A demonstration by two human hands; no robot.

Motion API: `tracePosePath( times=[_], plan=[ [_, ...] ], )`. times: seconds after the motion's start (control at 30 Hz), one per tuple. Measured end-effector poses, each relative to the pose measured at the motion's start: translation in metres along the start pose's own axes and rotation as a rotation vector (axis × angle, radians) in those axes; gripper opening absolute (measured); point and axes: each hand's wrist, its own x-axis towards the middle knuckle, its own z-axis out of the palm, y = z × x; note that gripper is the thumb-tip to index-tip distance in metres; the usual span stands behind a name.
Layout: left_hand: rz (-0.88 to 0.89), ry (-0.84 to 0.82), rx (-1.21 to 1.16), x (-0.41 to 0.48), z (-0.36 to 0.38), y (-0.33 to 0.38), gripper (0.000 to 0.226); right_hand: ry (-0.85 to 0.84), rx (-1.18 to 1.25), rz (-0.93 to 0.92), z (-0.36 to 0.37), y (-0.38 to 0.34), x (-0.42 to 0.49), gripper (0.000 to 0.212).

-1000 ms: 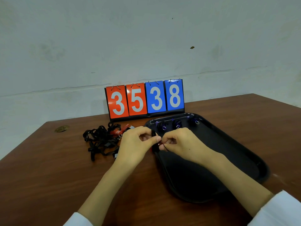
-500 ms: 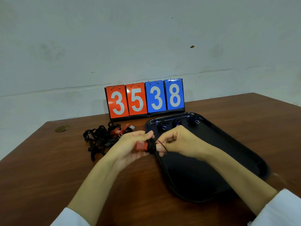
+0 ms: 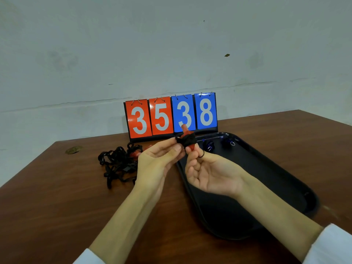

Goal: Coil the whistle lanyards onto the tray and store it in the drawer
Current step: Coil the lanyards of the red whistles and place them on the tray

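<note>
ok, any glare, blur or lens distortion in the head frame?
Head view: soft, even light; sheen on the scoreboard cards; the wall line bows, so wide-angle distortion; left hand, right hand and the red whistle they hold look sharp; the black tray swallows detail of the blue whistles.

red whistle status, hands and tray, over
Left hand pinches black cord lanyard wound round red plastic whistle; right hand pinches whistle's base. Not yet on black plastic tray. Nothing in the way.
</note>
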Motion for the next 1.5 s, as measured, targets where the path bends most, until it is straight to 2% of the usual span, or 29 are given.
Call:
tracePosePath(
  times=[0.2,0.33,0.43,0.63,0.8,1.03,1.27,1.5],
  plan=[
    [0.364,0.129,0.467,-0.004,0.003,-0.001,0.02,-0.053,0.109,0.05,-0.004,0.005,0.004,0.023],
    [0.445,0.138,0.547,-0.008,0.006,0.001,0.023,-0.02,0.104,0.044,-0.002,0.005,0.002,0.017],
    [0.524,0.142,0.633,-0.01,0.006,0.001,0.029,-0.071,0.141,0.05,-0.002,0.006,0.003,0.019],
    [0.68,0.122,0.757,-0.01,0.004,0.0,0.022,-0.076,0.215,0.032,-0.001,0.009,0.004,0.015],
    [0.63,0.127,0.753,-0.009,0.002,-0.002,0.024,-0.031,0.183,0.029,-0.002,0.01,0.004,0.015],
    [0.401,0.116,0.552,-0.007,0.006,-0.003,0.021,0.004,0.173,-0.004,0.002,0.012,0.004,0.016],
    [0.373,0.135,0.559,-0.004,0.004,-0.001,0.019,0.011,0.141,0.019,0.004,0.017,0.004,0.015],
    [0.333,0.156,0.485,-0.005,0.003,0.002,0.017,0.092,0.034,-0.027,0.009,0.015,0.001,0.015]
  ],
)
